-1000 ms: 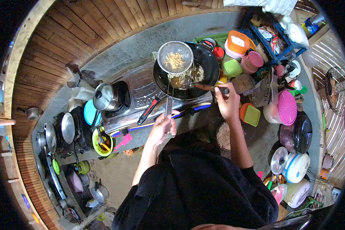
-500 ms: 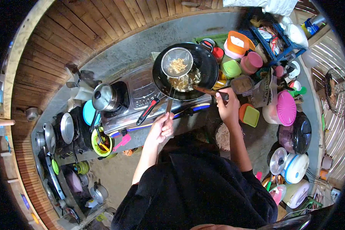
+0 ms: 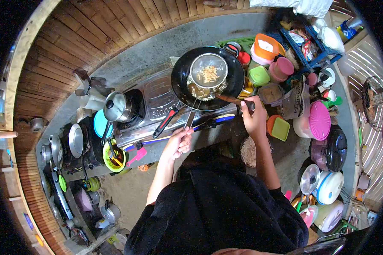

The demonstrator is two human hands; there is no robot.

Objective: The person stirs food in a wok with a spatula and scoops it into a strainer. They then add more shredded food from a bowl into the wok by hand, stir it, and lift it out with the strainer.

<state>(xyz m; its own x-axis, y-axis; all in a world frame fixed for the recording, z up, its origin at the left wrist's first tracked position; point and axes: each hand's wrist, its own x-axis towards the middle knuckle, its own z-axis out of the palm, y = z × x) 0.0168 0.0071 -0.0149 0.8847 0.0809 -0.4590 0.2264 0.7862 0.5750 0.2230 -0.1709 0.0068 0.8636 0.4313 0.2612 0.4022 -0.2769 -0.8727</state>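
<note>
My left hand point(image 3: 178, 143) is closed around the long metal handle of a mesh strainer point(image 3: 207, 60), which hangs over the black wok point(image 3: 181, 80). Golden-brown fried strips point(image 3: 209, 75) lie in its mesh. My right hand point(image 3: 255, 120) grips the dark wooden handle of a cooking utensil point(image 3: 232, 99) that reaches into the wok from the right; its far end is hidden among the food. Below the strainer, pale shiny pieces in oil point(image 3: 202, 92) show in the wok. The wok's black-and-red handle point(image 3: 166, 122) points towards me, left of the strainer handle.
The wok sits on a silver gas stove point(image 3: 155, 100), with a lidded saucepan point(image 3: 117, 107) on its left side. Plastic tubs, including a green-lidded container point(image 3: 280, 128), crowd the right. A bowl of pale shreds point(image 3: 250, 152) stands below my right hand. A lime-green basin point(image 3: 114, 157) holds utensils.
The strainer has shifted right over the wok with the fried strips still in it. Both hands keep their grips, and the right hand has barely moved.
</note>
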